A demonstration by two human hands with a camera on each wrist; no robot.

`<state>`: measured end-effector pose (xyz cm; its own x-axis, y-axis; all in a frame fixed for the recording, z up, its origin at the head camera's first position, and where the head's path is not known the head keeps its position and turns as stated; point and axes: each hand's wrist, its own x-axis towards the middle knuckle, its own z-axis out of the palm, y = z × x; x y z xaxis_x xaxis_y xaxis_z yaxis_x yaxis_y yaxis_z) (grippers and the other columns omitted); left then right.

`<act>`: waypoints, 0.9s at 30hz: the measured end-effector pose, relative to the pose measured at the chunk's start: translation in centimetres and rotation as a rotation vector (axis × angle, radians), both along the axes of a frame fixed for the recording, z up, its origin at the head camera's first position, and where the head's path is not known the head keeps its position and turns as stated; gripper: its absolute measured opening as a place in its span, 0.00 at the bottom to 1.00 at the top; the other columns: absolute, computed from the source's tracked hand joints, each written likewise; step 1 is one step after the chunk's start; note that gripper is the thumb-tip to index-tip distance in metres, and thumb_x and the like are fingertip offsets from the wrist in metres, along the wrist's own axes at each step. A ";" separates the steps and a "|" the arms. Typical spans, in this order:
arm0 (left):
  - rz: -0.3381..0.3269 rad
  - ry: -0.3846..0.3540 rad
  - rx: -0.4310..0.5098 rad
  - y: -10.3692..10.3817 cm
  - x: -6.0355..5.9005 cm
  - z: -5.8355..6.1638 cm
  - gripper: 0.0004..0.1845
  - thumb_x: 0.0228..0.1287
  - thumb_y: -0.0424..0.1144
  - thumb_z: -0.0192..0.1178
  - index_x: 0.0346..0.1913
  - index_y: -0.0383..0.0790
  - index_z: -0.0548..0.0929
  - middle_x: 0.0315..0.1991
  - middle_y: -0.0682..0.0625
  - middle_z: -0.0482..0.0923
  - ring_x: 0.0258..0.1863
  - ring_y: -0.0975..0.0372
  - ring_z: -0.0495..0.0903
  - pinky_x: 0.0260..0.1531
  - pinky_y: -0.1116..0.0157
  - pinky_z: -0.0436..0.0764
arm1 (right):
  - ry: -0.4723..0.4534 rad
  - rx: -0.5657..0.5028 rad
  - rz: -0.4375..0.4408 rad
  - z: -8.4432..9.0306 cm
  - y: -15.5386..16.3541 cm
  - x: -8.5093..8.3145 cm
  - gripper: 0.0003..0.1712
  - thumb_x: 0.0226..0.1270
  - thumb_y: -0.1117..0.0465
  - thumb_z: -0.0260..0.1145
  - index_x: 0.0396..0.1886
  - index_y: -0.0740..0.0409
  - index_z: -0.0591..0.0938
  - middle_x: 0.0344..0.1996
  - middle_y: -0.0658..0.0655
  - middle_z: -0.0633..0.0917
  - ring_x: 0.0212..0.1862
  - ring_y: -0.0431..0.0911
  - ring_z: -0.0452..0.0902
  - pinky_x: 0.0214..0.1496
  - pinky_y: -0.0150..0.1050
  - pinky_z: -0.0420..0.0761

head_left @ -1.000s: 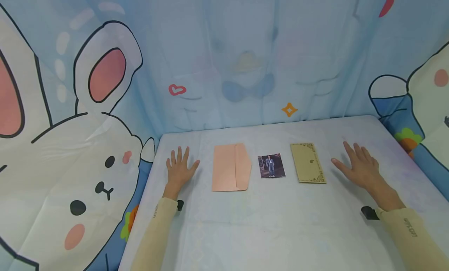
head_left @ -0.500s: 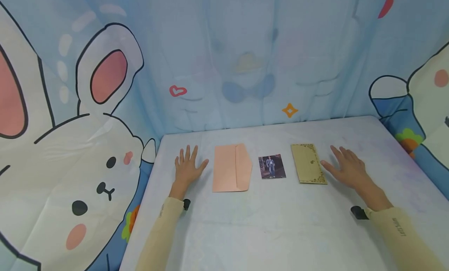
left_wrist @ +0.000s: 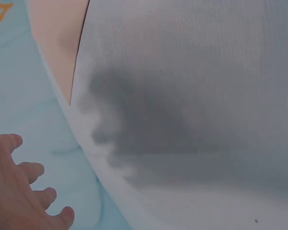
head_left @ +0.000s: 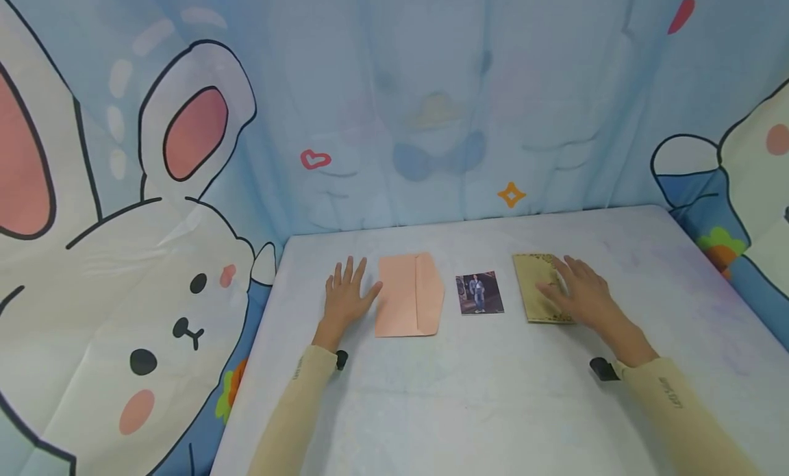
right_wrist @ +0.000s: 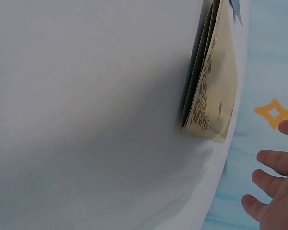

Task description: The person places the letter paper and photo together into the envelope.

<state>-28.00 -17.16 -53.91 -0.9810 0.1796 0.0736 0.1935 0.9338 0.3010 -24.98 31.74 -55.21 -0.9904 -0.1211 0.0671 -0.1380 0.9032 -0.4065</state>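
Note:
In the head view, a peach envelope (head_left: 396, 298) lies on the white table with its pointed flap to the right. Close by its left edge is my left hand (head_left: 346, 303), fingers spread, holding nothing. A small photo (head_left: 479, 293) of a standing person lies in the middle. My right hand (head_left: 584, 294) hovers over the right part of a gold card (head_left: 533, 294) with an ornate dark border, hiding some of it. Seen from the right wrist, this card (right_wrist: 218, 91) is folded, with layered edges. Shadows of both hands fall on the cloth.
A white cloth covers the table (head_left: 456, 407). Behind it hangs a light blue curtain (head_left: 370, 85) with cartoon prints, including a large white rabbit (head_left: 92, 325) at the left. Each wrist wears a small black device (head_left: 603, 369) near the sleeve cuff.
My right hand has moved left from beside the gold card to above it. My left hand has shifted right, closer to the envelope. The envelope, photo and card stay where they were.

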 end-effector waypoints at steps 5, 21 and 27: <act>-0.013 -0.014 -0.025 0.7 0.1 -0.2 0.43 0.73 0.69 0.42 0.82 0.53 0.49 0.82 0.42 0.43 0.81 0.41 0.43 0.75 0.38 0.48 | 0.025 -0.021 0.032 0.2 -1.5 -0.2 0.49 0.75 0.35 0.54 0.78 0.66 0.55 0.74 0.79 0.55 0.73 0.77 0.48 0.66 0.78 0.50; -0.064 -0.034 -0.018 2.7 0.0 0.0 0.41 0.74 0.67 0.44 0.81 0.51 0.51 0.82 0.41 0.43 0.81 0.41 0.43 0.76 0.39 0.49 | 0.011 0.010 0.100 0.7 -6.8 -1.6 0.50 0.74 0.32 0.52 0.80 0.62 0.54 0.75 0.77 0.55 0.76 0.73 0.48 0.73 0.72 0.49; -0.083 -0.068 -0.016 3.6 -0.2 0.0 0.42 0.74 0.67 0.43 0.82 0.50 0.49 0.82 0.41 0.44 0.81 0.42 0.45 0.77 0.44 0.52 | 0.053 0.033 0.142 0.7 -8.9 -1.7 0.47 0.75 0.37 0.56 0.79 0.63 0.57 0.75 0.76 0.58 0.76 0.72 0.52 0.74 0.71 0.53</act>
